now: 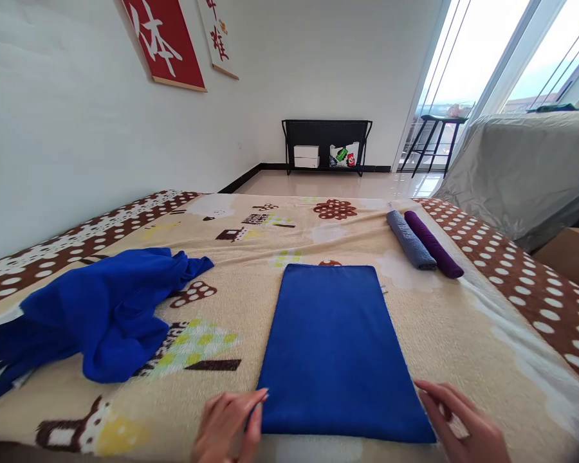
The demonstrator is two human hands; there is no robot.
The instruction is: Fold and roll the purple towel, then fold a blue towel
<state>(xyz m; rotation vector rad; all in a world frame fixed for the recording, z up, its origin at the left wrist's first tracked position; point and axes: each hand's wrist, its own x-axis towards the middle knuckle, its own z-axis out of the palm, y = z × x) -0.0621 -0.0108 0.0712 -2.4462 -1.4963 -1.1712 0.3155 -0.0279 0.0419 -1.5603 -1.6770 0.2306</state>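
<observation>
A blue towel [335, 347], folded into a flat rectangle, lies in front of me on the patterned blanket [251, 257]. At its lower left edge my left hand [231, 421] is closed, thumb and forefinger pinching the cloth. On the opposite side my right hand [463, 415] has its thumb and forefinger together at the right edge, near the lower corner. A second blue cloth [110, 308] lies crumpled to the left, with white tags at its near end.
Two rolled towels, one grey-blue [412, 239] and one purple [433, 244], lie side by side at the far right. Beyond the bed stand a black rack [327, 134] and a black stool [434, 138]. Plastic sheeting [535, 161] covers something bulky at right, near a cardboard box [572, 257].
</observation>
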